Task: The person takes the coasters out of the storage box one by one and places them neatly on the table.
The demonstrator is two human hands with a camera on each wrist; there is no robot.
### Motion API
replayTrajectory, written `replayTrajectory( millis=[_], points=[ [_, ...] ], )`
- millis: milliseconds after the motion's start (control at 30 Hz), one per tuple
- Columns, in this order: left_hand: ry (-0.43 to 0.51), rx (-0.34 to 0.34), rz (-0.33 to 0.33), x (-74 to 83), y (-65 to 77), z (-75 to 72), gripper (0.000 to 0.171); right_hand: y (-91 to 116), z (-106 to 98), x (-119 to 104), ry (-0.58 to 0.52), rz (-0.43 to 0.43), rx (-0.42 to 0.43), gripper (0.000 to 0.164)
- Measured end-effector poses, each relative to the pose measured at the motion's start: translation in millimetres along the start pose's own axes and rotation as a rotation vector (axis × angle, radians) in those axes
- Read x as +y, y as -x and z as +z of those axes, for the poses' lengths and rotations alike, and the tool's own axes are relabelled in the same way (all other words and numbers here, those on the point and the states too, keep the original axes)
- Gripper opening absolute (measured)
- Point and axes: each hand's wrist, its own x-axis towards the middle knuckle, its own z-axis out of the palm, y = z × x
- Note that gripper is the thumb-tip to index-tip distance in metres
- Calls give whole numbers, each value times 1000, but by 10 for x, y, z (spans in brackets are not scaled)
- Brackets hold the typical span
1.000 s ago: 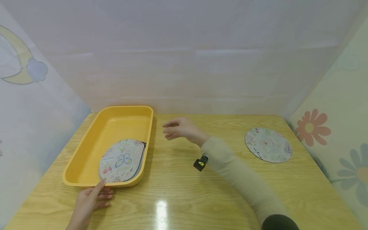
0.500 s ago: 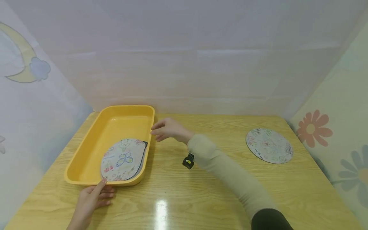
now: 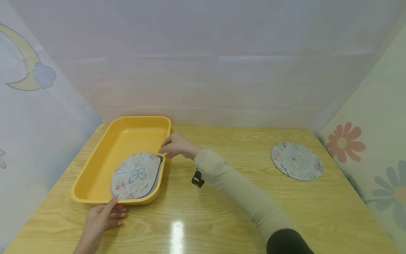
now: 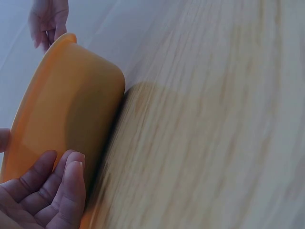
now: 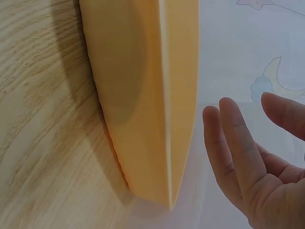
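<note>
A yellow plastic tray stands at the left of the table. In its near right part lies a round flat piece with crayon-like drawings, a blue butterfly among them; a dark-edged grey piece shows from beneath it. My left hand grips the tray's near rim, thumb over the top and fingers against the outer wall, as the left wrist view shows. My right hand hovers at the tray's right rim. In the right wrist view its fingers are loosely bent and spread, holding nothing.
A second round drawn-on piece lies flat at the right of the wooden table. A pale cloth wall rises behind the table, with printed panels on both sides. A small black device hangs at the right wrist.
My right hand has moved left, from above the table to the tray's right rim. My left hand stays on the near rim. The round pieces lie as before.
</note>
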Motion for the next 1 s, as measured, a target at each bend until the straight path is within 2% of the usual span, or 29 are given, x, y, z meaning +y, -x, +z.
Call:
replayTrajectory(
  millis=[300,567,833,1000],
  points=[
    [-4,3,0,4,12,1,47,-85,127,-13,64,0,27,29],
    [-7,8,-1,6,13,11,48,-152,237,-99,227,51,68,16],
    [-1,15,7,10,28,38,46,-200,319,-139,336,36,74,45],
    [-9,17,6,4,33,37,47,-228,370,-154,414,33,73,52]
  ],
)
